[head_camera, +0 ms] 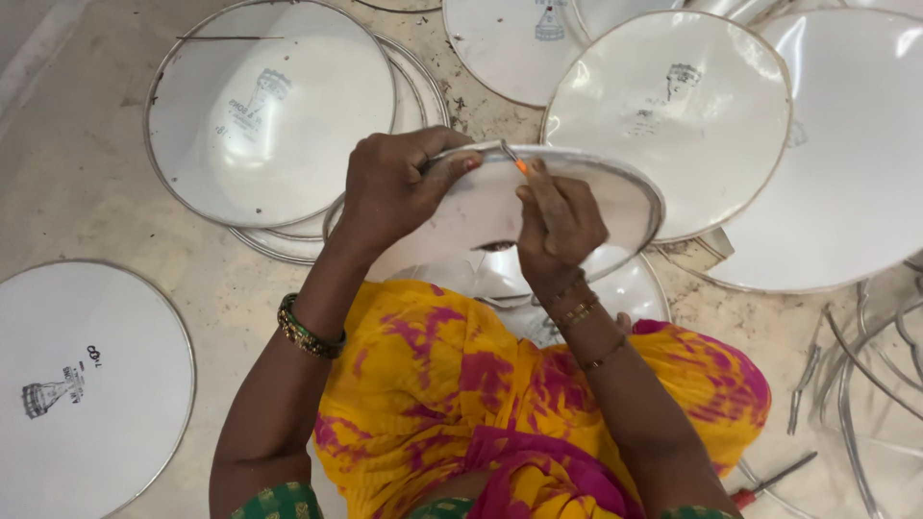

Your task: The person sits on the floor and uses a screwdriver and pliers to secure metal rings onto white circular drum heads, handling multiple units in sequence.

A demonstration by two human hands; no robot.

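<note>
Drumhead [538, 207] on lap, between hands; drumhead stacks [269, 115] left, right, behind.

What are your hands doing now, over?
Left hand grips drumhead rim. Right hand pinches rim at top edge. Loose drumheads all around; nothing blocking.

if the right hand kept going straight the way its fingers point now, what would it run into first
The right hand points up-frame at the metal rim of the held white disc, so that rim comes first. Beyond it lies another round white disc on the floor, though depth is hard to judge.
</note>
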